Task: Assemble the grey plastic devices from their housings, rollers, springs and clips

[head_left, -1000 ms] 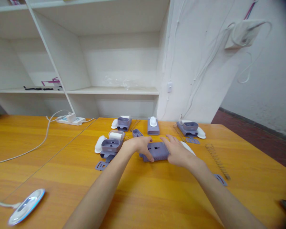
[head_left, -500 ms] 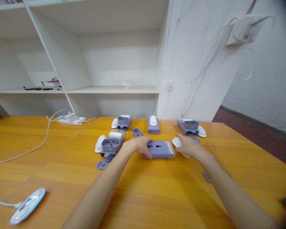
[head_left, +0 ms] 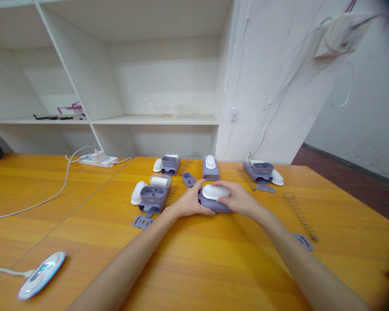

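Note:
My left hand is wrapped round the left end of a purple-grey plastic case lying on the table. In my right hand is a white oval brush with its ribbed or bristled side up, resting on or just over the top of the case; contact is hard to make out. My fingers hide both ends of the case. Behind stands a similar purple case with a white ribbed piece on top. A small purple tray lies near my left fingertips.
Left are two sets of purple parts with white pieces; another set is back right. Coil springs and flat slotted plates lie around. A power strip and glowing white disc are left.
My right hand has moved left, bringing the white brush from beside the case onto or just over its top. The slots on the case's top are now covered. My left hand still grips its left end.

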A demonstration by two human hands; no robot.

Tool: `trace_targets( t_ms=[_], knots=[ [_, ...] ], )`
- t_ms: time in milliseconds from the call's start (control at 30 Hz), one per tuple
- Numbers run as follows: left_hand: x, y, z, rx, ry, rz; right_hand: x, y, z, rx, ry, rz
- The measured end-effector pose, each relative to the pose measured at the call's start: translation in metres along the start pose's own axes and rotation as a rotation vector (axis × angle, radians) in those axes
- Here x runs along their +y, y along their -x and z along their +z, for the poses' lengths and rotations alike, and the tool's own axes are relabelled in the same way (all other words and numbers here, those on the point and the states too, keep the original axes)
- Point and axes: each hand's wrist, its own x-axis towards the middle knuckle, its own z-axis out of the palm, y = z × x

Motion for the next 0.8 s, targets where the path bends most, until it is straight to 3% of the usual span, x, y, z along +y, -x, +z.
trace_targets(
  t_ms=[400,533,633,800],
  knots=[
    [-0.005,-0.001,-0.002,-0.01,-0.008,0.044,0.008,-0.002,0.01,-0.037,-0.014,-0.074],
    [-0.005,0.004,0.002,-0.001,-0.015,0.049,0.012,0.003,0.012,0.042,0.038,-0.114],
    [-0.003,0.008,0.007,0.021,-0.054,0.133,0.015,0.012,0.012,0.103,0.125,-0.13],
    [-0.003,0.01,0.011,0.056,-0.139,0.195,0.02,0.025,0.008,0.158,0.211,-0.078]
  ],
)
